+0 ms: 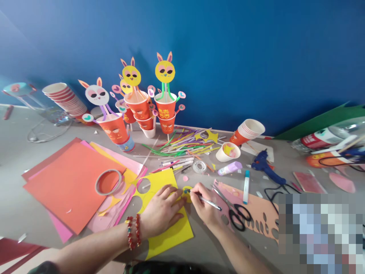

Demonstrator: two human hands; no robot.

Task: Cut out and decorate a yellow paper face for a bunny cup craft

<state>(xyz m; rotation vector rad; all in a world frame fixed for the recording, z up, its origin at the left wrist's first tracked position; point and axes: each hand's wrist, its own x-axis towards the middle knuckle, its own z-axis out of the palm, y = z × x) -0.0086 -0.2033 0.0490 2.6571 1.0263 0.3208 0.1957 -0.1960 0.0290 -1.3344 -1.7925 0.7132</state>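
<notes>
My right hand (205, 203) grips a slim pen (211, 204), its tip down on a small yellow paper disc (187, 195) with a bluish-green mark. Lying flat, my left hand (165, 207) rests on a yellow paper sheet (171, 238) with round holes cut in it, fingers spread and fingertips at the disc's left edge. Black-handled scissors (235, 210) lie to the right of my right hand, on a peach paper sheet (258, 220) with oval cut-outs. A blue-capped marker (246, 187) is beyond them.
Orange paper (67, 182) with a tape roll (108, 182) lies left. Behind stand red paper cups (166, 108) with rabbit-faced figures. Chenille stems (182, 142), a purple glue stick (229, 168), a scrap cup (228, 152) and a corded blue glue gun (266, 167) lie farther right.
</notes>
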